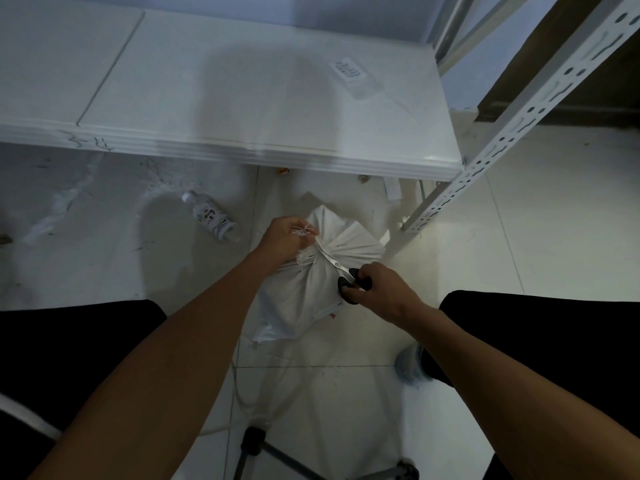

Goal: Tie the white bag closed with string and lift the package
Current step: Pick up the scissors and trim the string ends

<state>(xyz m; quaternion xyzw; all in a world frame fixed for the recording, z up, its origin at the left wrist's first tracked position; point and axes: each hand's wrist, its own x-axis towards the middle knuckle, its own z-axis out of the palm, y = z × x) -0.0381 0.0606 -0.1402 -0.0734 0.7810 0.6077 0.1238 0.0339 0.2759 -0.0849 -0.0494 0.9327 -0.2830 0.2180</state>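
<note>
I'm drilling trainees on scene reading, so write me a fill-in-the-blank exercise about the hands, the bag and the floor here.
1. The right hand holds a pair of ____ with black handles.
2. The blades point at the gathered neck of the white bag, where the left hand pinches the ____.
3. The bag rests on the ____, not on the white shelf.
4. Left of the bag lies a plastic ____ on its side.

Missing words: scissors; string; floor; bottle

Both arms outstretched, left hand (282, 239) and right hand (381, 285) clenched
</note>
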